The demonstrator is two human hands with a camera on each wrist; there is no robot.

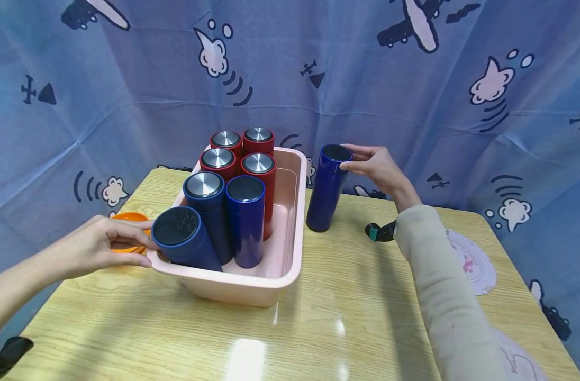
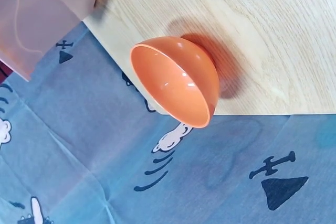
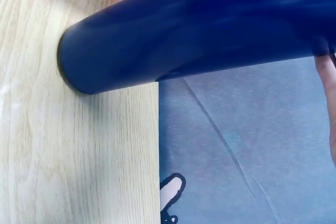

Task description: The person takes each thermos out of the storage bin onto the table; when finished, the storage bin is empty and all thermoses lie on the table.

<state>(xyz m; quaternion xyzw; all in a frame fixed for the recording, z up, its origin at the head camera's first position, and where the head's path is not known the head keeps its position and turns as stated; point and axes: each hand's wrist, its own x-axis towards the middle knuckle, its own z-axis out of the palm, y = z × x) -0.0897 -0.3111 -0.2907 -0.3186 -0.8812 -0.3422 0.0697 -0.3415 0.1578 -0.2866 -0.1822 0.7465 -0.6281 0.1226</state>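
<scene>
My right hand point(image 1: 378, 166) pinches a dark blue thermos bottle point(image 1: 325, 190) near its lid, thumb in front and fingers behind. This bottle stands just right of a pale pink plastic bin point(image 1: 297, 254), and its base is at the table in the right wrist view. My left hand point(image 1: 101, 241) grips the bin's near left corner at the rim, fingertips right by a tilted blue thermos point(image 1: 185, 238). Inside the bin, another blue thermos point(image 1: 244, 222) and a navy one with a silver lid point(image 1: 206, 206) stand beside several red thermoses point(image 1: 266, 185).
An orange bowl point(image 2: 176, 80) sits at the table's left edge, partly behind my left hand in the head view. Right of my right sleeve lies a round white printed mat point(image 1: 471, 262). A blue patterned curtain point(image 1: 290, 69) hangs behind the wooden table point(image 1: 318, 317).
</scene>
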